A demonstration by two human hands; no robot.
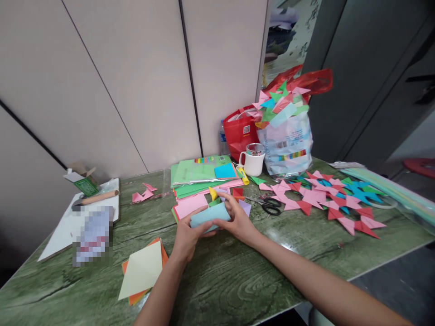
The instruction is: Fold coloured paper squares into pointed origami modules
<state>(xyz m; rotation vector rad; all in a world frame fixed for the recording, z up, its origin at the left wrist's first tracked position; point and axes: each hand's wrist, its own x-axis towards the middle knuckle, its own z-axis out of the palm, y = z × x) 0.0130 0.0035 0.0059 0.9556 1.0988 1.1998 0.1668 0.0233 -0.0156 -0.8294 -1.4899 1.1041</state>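
Both my hands hold a light blue sheet of paper [208,216] just above the green table [238,276]. My left hand [187,235] grips its left end, fingers curled round the edge. My right hand [237,218] pinches the right end, with the fingers over the top. Right behind the sheet lie a pink sheet [190,204] and small folded pieces in yellow, red and purple. A stack of coloured paper [200,176] lies further back.
Black scissors [270,206] lie right of my hands, next to a spread of folded pink, red and blue paper shapes [335,201]. A white mug [253,160], a red bag [242,131] and a plastic bag of folded pieces [287,136] stand behind. Cream and orange sheets [142,271] lie front left.
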